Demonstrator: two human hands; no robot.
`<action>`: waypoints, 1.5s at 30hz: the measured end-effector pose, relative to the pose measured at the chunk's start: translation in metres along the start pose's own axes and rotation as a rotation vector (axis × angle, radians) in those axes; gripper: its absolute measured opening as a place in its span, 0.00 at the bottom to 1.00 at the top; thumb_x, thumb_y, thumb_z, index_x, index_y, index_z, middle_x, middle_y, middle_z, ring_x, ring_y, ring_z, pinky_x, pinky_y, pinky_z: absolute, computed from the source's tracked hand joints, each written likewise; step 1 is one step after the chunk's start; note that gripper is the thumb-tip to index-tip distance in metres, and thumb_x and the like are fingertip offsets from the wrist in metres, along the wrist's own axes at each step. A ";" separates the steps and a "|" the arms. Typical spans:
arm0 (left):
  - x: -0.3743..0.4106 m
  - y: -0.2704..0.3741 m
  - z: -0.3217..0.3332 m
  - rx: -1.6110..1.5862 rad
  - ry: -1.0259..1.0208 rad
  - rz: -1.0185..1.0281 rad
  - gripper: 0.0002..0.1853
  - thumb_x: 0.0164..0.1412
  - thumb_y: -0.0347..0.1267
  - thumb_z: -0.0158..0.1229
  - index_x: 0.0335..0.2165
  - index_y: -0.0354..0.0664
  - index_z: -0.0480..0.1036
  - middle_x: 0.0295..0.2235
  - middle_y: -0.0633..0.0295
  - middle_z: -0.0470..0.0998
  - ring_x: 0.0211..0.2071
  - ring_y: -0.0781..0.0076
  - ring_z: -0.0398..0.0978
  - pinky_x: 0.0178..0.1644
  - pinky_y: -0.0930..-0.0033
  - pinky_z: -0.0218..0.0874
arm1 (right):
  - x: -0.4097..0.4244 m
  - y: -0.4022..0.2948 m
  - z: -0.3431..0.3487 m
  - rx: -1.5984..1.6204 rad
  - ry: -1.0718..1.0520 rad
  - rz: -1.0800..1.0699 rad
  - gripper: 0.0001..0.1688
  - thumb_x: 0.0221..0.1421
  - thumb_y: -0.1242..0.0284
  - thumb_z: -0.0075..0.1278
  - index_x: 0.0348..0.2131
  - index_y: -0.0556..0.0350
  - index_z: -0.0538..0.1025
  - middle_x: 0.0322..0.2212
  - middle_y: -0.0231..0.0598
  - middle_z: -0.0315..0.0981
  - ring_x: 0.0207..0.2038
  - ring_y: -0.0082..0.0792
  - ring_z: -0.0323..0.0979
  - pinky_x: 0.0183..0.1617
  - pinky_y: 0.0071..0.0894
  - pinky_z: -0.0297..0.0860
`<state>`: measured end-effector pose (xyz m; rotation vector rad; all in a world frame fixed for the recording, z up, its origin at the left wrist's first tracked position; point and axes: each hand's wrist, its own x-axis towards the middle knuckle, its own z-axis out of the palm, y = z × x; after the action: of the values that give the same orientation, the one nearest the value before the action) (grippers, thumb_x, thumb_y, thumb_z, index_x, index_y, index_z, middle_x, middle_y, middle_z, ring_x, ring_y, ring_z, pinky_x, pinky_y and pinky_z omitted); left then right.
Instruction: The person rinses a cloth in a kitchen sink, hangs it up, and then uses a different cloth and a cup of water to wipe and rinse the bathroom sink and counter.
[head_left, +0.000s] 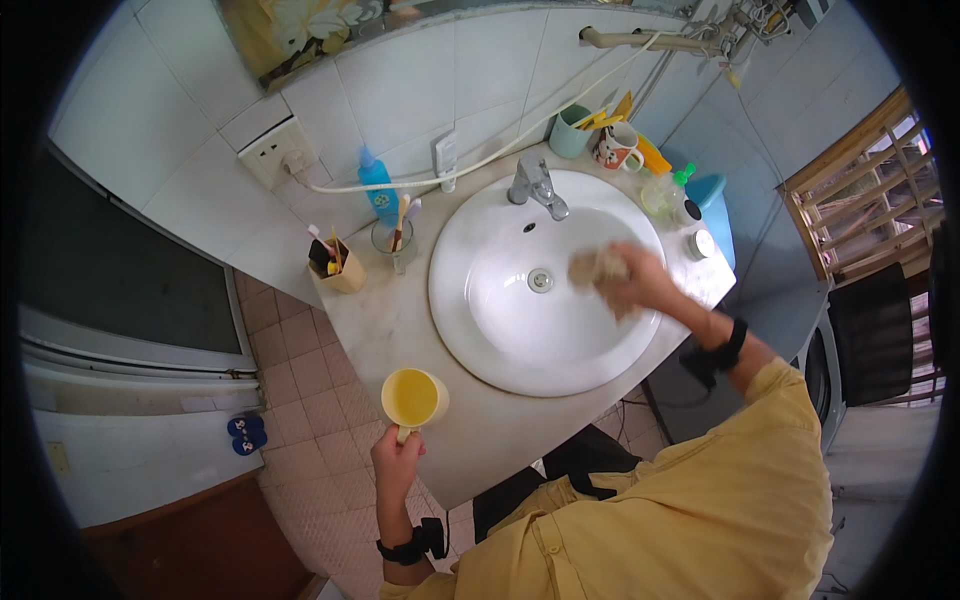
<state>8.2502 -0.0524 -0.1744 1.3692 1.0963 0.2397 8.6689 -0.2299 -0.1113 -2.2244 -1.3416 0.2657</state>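
Note:
My left hand (397, 459) grips the handle of a yellow mug (415, 397) at the counter's front left edge. The mug is upright, its yellow inside facing me; whether it rests on the counter cannot be told. Over the right side of the white oval sink (454, 300), my right hand (641, 277) holds a crumpled beige cloth (596, 270). Both hand and cloth are blurred. The sink's drain (540, 280) shows to the left of the cloth. At the back rim stands a chrome faucet (534, 184), with no water visible below it.
Left of the sink are a tan toothbrush holder (346, 271), a glass cup (393, 241) and a blue bottle (377, 184). A green cup (570, 135), a patterned mug (618, 147) and a clear pump bottle (660, 196) line the back right. A white cable (457, 180) crosses behind.

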 end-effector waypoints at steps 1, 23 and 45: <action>-0.001 -0.003 0.000 0.009 0.012 -0.005 0.07 0.53 0.26 0.50 0.26 0.30 0.69 0.20 0.62 0.72 0.20 0.79 0.69 0.26 0.77 0.62 | 0.039 -0.022 -0.026 0.113 -0.031 0.169 0.26 0.36 0.71 0.55 0.41 0.53 0.71 0.34 0.44 0.70 0.37 0.46 0.69 0.41 0.37 0.67; -0.008 -0.011 0.018 0.043 0.304 -0.007 0.23 0.51 0.23 0.53 0.47 0.35 0.60 0.40 0.56 0.68 0.35 0.68 0.71 0.37 0.72 0.65 | 0.219 0.118 0.010 0.570 -0.318 0.303 0.28 0.44 0.70 0.55 0.46 0.57 0.69 0.40 0.38 0.71 0.42 0.30 0.67 0.48 0.27 0.62; 0.048 0.181 0.016 0.366 0.182 0.246 0.10 0.56 0.24 0.50 0.38 0.33 0.69 0.32 0.58 0.74 0.34 0.75 0.72 0.41 0.76 0.61 | 0.139 0.165 0.041 -0.191 -0.177 -0.132 0.26 0.31 0.79 0.55 0.38 0.52 0.72 0.40 0.42 0.68 0.46 0.50 0.62 0.50 0.40 0.62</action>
<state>8.3672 0.0183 -0.0449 1.8421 1.1589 0.3607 8.8460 -0.1568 -0.2190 -2.2982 -1.6631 0.3034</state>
